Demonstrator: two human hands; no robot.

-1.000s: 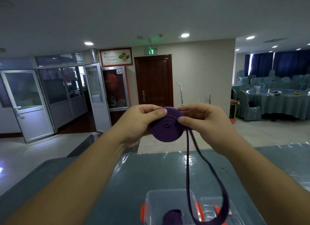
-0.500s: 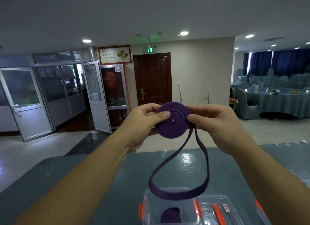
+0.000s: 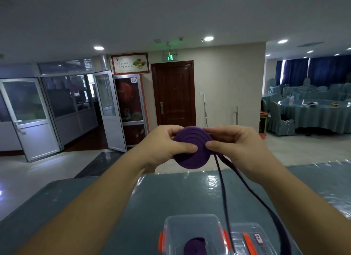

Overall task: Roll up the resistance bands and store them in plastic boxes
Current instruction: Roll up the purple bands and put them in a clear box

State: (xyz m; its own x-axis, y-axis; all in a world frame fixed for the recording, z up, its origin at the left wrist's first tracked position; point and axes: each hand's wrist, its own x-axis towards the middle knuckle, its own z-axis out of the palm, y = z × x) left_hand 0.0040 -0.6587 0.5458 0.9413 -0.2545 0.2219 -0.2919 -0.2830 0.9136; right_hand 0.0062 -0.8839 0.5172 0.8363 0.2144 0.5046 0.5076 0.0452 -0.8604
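Two hands' fingers [image 3: 187, 146] pinching purple band coil [image 3: 191, 147], thumbs in front

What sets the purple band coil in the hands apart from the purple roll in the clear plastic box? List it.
The purple band coil is held above the table by both hands; the purple roll lies in the clear plastic box. The coil trails a loose loop; the roll shows none. The coil looks wider. Both are purple.

Both forearms are bare from the lower edge of the picture up to the wrists, with no sleeve, cuff, watch or strap on either. The left hand [image 3: 167, 146] and the right hand [image 3: 237, 146] are ungloved and carry no rings. Short, unpainted nails show on the fingers [image 3: 190, 146].
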